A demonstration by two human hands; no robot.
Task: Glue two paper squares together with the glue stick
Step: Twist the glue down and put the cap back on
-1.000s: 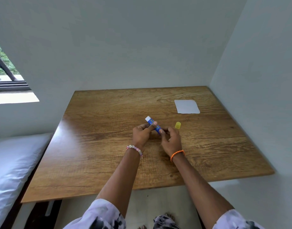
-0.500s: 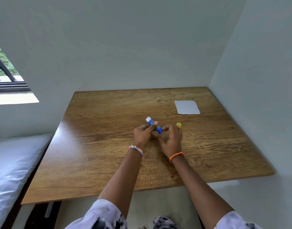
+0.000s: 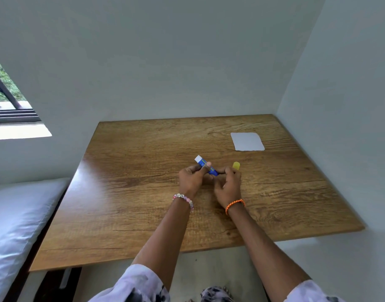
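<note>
I see first the wooden worktop (image 3: 143,192), which fills the corner of the room, and a white bed (image 3: 17,225) lies at its left side. On the far right of the worktop rests the paper (image 3: 247,141), white and flat. I can see only one sheet shape, so I cannot tell if two squares are stacked there.

Near the middle, both hands meet above the worktop. My left hand (image 3: 192,180) has its fingers closed around the blue body of the glue stick (image 3: 206,167), whose white end points far and left. My right hand (image 3: 228,185) has its fingers curled at the other end of the stick; I cannot tell whether they really pinch it. The small yellow cap (image 3: 236,165) shows just behind the right fingers, near or touching them.

I judge the glue stick is light, stiff and a little smooth, so a hold around the middle of the body is best. The paper will be very light and soft; it may slide or bend, so I would press it flat and lift it at an edge.

I see no containers here.
</note>
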